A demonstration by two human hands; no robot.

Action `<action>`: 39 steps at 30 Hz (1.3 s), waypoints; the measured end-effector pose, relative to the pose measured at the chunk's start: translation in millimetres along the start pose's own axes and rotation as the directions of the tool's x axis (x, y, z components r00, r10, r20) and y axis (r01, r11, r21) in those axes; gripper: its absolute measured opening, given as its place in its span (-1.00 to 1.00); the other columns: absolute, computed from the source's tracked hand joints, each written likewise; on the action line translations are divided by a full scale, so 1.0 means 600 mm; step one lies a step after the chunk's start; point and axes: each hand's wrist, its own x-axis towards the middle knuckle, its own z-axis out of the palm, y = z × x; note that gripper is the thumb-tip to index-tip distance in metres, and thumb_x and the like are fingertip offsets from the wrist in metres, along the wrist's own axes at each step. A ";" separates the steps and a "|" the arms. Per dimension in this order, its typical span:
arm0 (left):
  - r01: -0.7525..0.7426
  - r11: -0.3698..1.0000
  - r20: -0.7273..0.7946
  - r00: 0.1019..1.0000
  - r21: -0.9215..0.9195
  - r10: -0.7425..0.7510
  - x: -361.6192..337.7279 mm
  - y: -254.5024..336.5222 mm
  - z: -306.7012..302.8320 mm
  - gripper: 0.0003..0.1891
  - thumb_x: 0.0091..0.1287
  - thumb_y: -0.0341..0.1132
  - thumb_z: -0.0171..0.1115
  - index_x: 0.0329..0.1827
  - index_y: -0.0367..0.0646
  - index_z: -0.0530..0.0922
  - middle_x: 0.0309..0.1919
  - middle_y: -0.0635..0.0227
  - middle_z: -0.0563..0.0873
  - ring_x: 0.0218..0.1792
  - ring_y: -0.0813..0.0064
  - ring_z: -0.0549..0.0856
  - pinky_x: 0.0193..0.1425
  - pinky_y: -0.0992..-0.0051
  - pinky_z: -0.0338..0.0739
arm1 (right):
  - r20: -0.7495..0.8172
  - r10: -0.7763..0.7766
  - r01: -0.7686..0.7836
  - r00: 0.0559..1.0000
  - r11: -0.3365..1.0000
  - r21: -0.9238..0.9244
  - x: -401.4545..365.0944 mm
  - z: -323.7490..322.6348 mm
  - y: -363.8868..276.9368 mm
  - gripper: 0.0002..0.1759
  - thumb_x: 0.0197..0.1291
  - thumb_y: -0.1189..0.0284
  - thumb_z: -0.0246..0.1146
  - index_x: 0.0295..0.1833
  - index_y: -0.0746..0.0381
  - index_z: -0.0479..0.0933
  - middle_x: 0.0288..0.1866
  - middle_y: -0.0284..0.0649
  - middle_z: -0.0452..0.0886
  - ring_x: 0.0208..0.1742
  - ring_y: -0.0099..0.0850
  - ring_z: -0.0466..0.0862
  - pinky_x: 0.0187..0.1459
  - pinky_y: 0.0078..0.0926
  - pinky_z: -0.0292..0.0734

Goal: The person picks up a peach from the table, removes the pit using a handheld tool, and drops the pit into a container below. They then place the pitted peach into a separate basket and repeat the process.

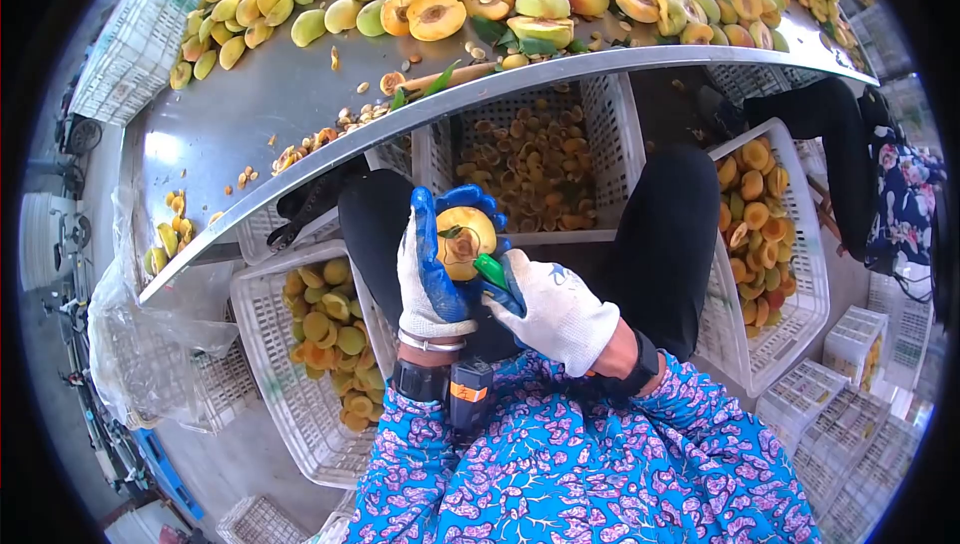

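Observation:
My left hand (435, 269), in a white glove with blue coated palm, is wrapped around a yellow peach half (466, 224), its cut face turned up. Brown flesh or part of a stone shows at the middle of that face. Closed around a green-handled pitting tool (489, 269) is my right hand (555, 309), in a similar glove. The tool's thin end, which looks like a loop, meets the cut face; its exact shape is hard to make out. Both hands are above my lap, short of the metal table's edge (400, 122).
Many peach halves (437, 15) are heaped across the table, with loose stones and scraps near its rim. White crates of peach halves stand at my left (290, 384) and right (800, 324). Between my knees a crate (615, 124) holds small brown-orange pieces. Another person's leg (810, 114) is at the right.

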 end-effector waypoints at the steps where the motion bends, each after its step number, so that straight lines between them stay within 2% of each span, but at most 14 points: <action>1: 0.008 1.000 0.001 1.000 -0.002 -0.008 0.001 -0.001 -0.003 -0.47 0.46 0.07 -0.07 -0.07 -0.31 0.57 -0.29 0.18 0.70 -0.28 0.36 0.71 -0.17 0.43 0.66 | -0.008 0.003 -0.004 1.000 0.999 -0.034 -0.001 0.003 -0.002 -0.64 0.18 0.27 0.25 -0.11 0.34 0.38 -0.41 0.03 0.60 -0.37 0.00 0.63 -0.34 -0.15 0.52; 7: -0.118 0.958 -0.018 0.992 0.261 0.127 0.003 -0.009 -0.017 -0.58 0.41 -0.07 0.09 -0.19 -0.36 0.60 -0.39 0.19 0.71 -0.44 0.39 0.70 -0.27 0.49 0.65 | 0.149 0.128 -0.136 0.980 0.990 0.039 0.001 0.022 0.002 -0.64 0.16 0.30 0.24 -0.10 0.36 0.40 -0.37 0.08 0.61 -0.29 0.01 0.64 -0.31 -0.17 0.53; 10: -0.129 0.912 0.007 0.990 0.388 0.138 0.022 -0.018 -0.040 -0.61 0.39 -0.12 0.15 -0.24 -0.39 0.61 -0.43 0.21 0.71 -0.49 0.44 0.70 -0.36 0.54 0.61 | 0.079 0.010 -0.026 0.997 0.980 0.199 0.006 0.052 0.030 -0.71 0.15 0.33 0.25 -0.15 0.31 0.42 -0.44 0.05 0.59 -0.38 -0.02 0.64 -0.32 -0.21 0.53; 12: 0.015 0.949 0.024 0.999 0.316 -0.024 0.020 -0.001 -0.033 -0.60 0.39 -0.11 0.15 -0.27 -0.40 0.63 -0.45 0.22 0.71 -0.49 0.45 0.70 -0.37 0.55 0.61 | 0.165 -0.004 -0.054 0.986 0.936 0.349 0.013 0.047 0.037 -0.74 0.19 0.30 0.24 -0.18 0.26 0.44 -0.50 -0.06 0.57 -0.51 -0.17 0.60 -0.44 -0.30 0.52; 13: -0.005 0.913 0.044 0.999 0.409 -0.014 0.023 0.002 -0.035 -0.58 0.40 -0.11 0.14 -0.29 -0.40 0.63 -0.46 0.21 0.71 -0.48 0.46 0.70 -0.34 0.55 0.62 | 0.209 -0.015 -0.075 0.978 0.905 0.419 0.017 0.040 0.036 -0.76 0.21 0.28 0.23 -0.20 0.24 0.45 -0.54 -0.11 0.56 -0.57 -0.25 0.58 -0.50 -0.35 0.51; 16: 0.074 0.953 0.064 0.993 0.294 -0.097 0.033 -0.005 -0.050 -0.57 0.41 -0.09 0.12 -0.26 -0.41 0.63 -0.45 0.20 0.71 -0.49 0.45 0.70 -0.34 0.54 0.62 | 0.624 0.145 -0.589 0.768 0.541 0.600 0.021 -0.001 0.021 -0.75 0.27 0.19 0.19 -0.20 0.15 0.48 -0.59 -0.31 0.48 -0.68 -0.52 0.46 -0.66 -0.56 0.39; 17: 0.137 0.962 0.091 0.983 0.238 -0.162 0.033 0.000 -0.055 -0.54 0.43 -0.05 0.06 -0.16 -0.41 0.60 -0.36 0.16 0.72 -0.37 0.40 0.72 -0.24 0.50 0.64 | 0.627 0.177 -0.618 0.759 0.499 0.608 0.018 0.001 0.014 -0.70 0.32 0.14 0.14 -0.20 0.17 0.49 -0.62 -0.42 0.41 -0.76 -0.65 0.36 -0.75 -0.69 0.25; 21: -0.095 0.984 0.186 0.980 0.153 0.066 0.020 -0.010 -0.052 -0.53 0.47 -0.05 -0.03 -0.01 -0.38 0.53 -0.17 0.12 0.68 -0.13 0.29 0.69 -0.02 0.37 0.62 | 0.653 0.014 -0.649 0.757 0.130 0.750 0.017 0.004 0.021 -0.64 0.36 0.17 0.12 -0.24 0.28 0.49 -0.67 -0.44 0.36 -0.82 -0.64 0.27 -0.78 -0.66 0.17; 24: -0.130 0.986 0.077 0.989 0.100 0.122 0.012 -0.032 -0.048 -0.60 0.41 -0.12 0.08 -0.05 -0.38 0.55 -0.20 0.08 0.69 -0.16 0.26 0.70 -0.07 0.31 0.65 | 0.652 -0.019 -0.651 0.758 0.050 0.758 0.013 0.012 0.020 -0.64 0.37 0.17 0.11 -0.25 0.28 0.50 -0.67 -0.43 0.35 -0.81 -0.63 0.28 -0.78 -0.67 0.16; 28: -0.012 0.984 0.194 0.981 0.180 -0.023 0.016 -0.023 -0.057 -0.61 0.41 -0.13 0.03 -0.10 -0.38 0.56 -0.25 0.09 0.69 -0.26 0.31 0.70 -0.14 0.40 0.62 | 0.608 0.170 -0.616 0.776 0.413 0.671 0.014 0.007 0.006 -0.64 0.37 0.17 0.11 -0.24 0.28 0.49 -0.67 -0.44 0.36 -0.81 -0.65 0.28 -0.77 -0.67 0.17; 31: 0.187 0.966 0.216 0.950 0.178 -0.224 0.024 -0.007 -0.063 -0.61 0.34 -0.14 0.12 -0.15 -0.41 0.57 -0.28 0.04 0.70 -0.30 0.25 0.71 -0.18 0.34 0.65 | 0.735 -0.061 -0.722 0.676 0.145 0.676 0.010 -0.007 0.029 -0.62 0.39 0.18 0.08 -0.18 0.32 0.49 -0.67 -0.47 0.32 -0.81 -0.69 0.24 -0.76 -0.71 0.13; 34: 0.227 0.961 0.274 0.925 0.158 -0.264 0.026 0.000 -0.060 -0.60 0.34 -0.13 0.12 -0.14 -0.40 0.57 -0.27 0.03 0.70 -0.29 0.23 0.71 -0.17 0.31 0.66 | 0.728 -0.279 -0.774 0.626 -0.112 0.623 0.008 0.003 0.045 -0.58 0.42 0.16 0.03 -0.15 0.36 0.49 -0.70 -0.52 0.25 -0.81 -0.71 0.18 -0.74 -0.71 0.11; 37: 0.168 0.985 0.267 0.948 0.047 -0.175 0.016 -0.003 -0.049 -0.63 0.31 -0.16 0.18 -0.19 -0.41 0.59 -0.32 0.03 0.70 -0.34 0.23 0.72 -0.21 0.33 0.66 | 0.706 -0.355 -0.788 0.613 -0.218 0.575 0.008 0.005 0.046 -0.57 0.44 0.16 0.00 -0.13 0.37 0.48 -0.71 -0.52 0.23 -0.81 -0.70 0.19 -0.72 -0.68 0.14; 39: 0.162 0.986 0.267 0.949 0.049 -0.169 0.014 -0.001 -0.048 -0.66 0.30 -0.19 0.22 -0.23 -0.41 0.59 -0.36 0.03 0.71 -0.38 0.24 0.72 -0.24 0.34 0.66 | 0.727 -0.309 -0.784 0.614 -0.127 0.608 0.005 0.004 0.043 -0.57 0.44 0.16 0.00 -0.14 0.37 0.49 -0.71 -0.52 0.24 -0.81 -0.70 0.20 -0.72 -0.68 0.14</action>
